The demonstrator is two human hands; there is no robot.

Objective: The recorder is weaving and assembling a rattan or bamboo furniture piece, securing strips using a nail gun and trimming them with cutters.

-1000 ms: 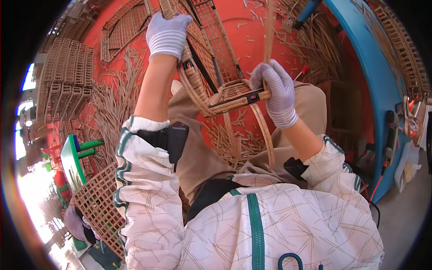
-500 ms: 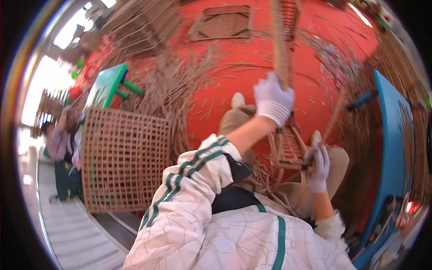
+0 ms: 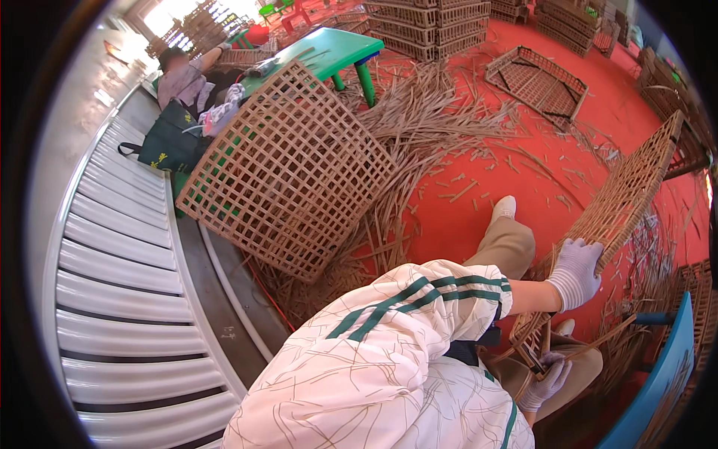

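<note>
My left hand (image 3: 574, 271), in a white glove, grips the lower edge of a long woven cane lattice panel (image 3: 632, 187) that slants up to the right above my knee. Lower down, my gloved right hand (image 3: 546, 380) is closed on a small dark tool (image 3: 535, 362), held against the panel's bottom end beside a thin cane strip (image 3: 609, 333). My white patterned left sleeve (image 3: 404, 329) crosses the middle of the view and hides part of my lap.
A large square lattice panel (image 3: 288, 157) leans at the left, over a heap of cane strips (image 3: 441, 127) on the red floor. Behind it are a green table (image 3: 321, 49), a seated person (image 3: 183, 71), stacked crates (image 3: 426, 22) and a flat tray (image 3: 537, 78). White ribbed rollers (image 3: 112, 299) run at the left; a blue board (image 3: 662, 389) stands at the right.
The view has swung left and down, so the hands and the panel now sit at the right edge. Both hands keep their grip, left on the panel, right on the tool.
</note>
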